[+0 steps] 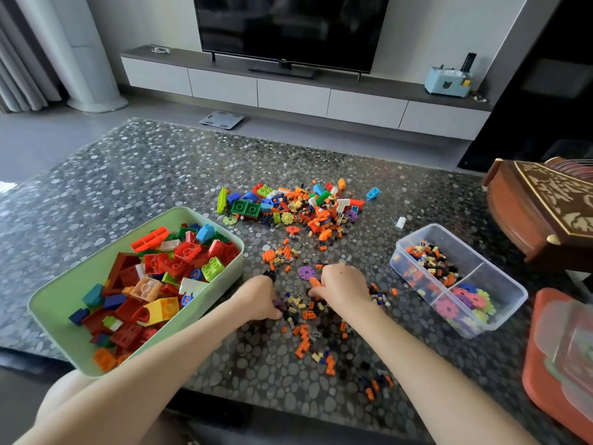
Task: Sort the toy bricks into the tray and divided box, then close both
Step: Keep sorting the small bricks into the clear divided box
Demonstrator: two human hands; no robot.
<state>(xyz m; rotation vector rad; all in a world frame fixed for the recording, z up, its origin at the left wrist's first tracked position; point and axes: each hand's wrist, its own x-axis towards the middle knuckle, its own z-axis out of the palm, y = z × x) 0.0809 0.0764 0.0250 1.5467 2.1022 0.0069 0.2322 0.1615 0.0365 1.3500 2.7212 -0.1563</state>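
Two hands [263,297] [341,289] cupped over tiny bricks [305,311] on table [144,175], between tray [57,303] and box [500,319]; closure unclear. Light, hard, scatter-prone; scoop in handfuls, not pinches.

Table [154,175]: tray [61,303] at near left, holding large bricks [154,277]. Divided box [500,284] at right; tiny bricks [430,261] in its far compartment, gear discs [465,300] in its near one. Mixed heap [298,207] behind centre. Small loose pieces [308,329] between tray and box, with left hand [260,297] and right hand [343,285] resting among them. Lids [564,358] at near right, beyond the box.
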